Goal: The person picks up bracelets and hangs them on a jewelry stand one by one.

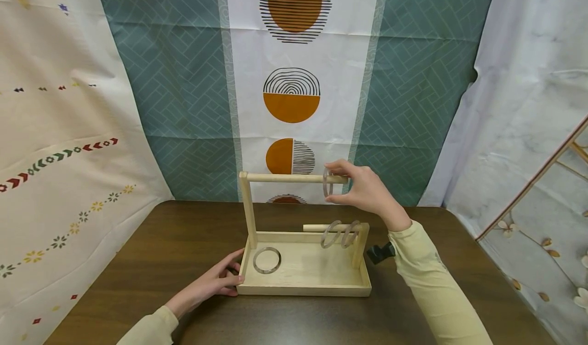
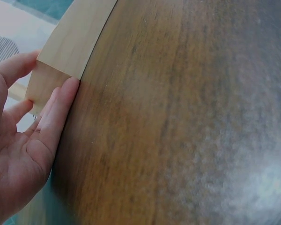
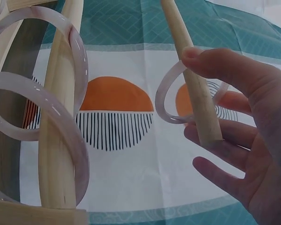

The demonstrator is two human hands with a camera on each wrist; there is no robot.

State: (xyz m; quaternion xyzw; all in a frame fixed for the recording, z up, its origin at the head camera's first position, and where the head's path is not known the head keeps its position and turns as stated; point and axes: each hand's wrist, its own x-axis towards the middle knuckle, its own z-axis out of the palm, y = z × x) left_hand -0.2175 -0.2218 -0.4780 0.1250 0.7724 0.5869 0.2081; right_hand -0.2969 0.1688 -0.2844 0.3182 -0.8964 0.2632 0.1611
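A pale wooden bangle stand [image 1: 305, 290] has a shallow tray base, a tall upper rod [image 1: 285, 178] and a shorter lower rod [image 3: 56, 154]. My right hand [image 1: 367, 189] pinches a translucent bangle [image 3: 166, 96] between thumb and fingers; the bangle encircles the upper rod near its free end. Two more bangles [image 1: 331, 234] hang around the lower rod. Another bangle [image 1: 267, 270] lies flat in the tray's left part. At the tray's left end, my left hand [image 1: 211, 284] touches the wood with its fingers spread along the corner, as the left wrist view [image 2: 28, 140] shows.
The stand rests on a dark brown wooden table [image 1: 193, 243]. Behind it hangs a teal and white cloth [image 1: 294, 54] with orange circles. Patterned cloths hang at the left [image 1: 69, 130] and right [image 1: 514, 105]. A black wrist device [image 1: 381, 253] sits under the right sleeve.
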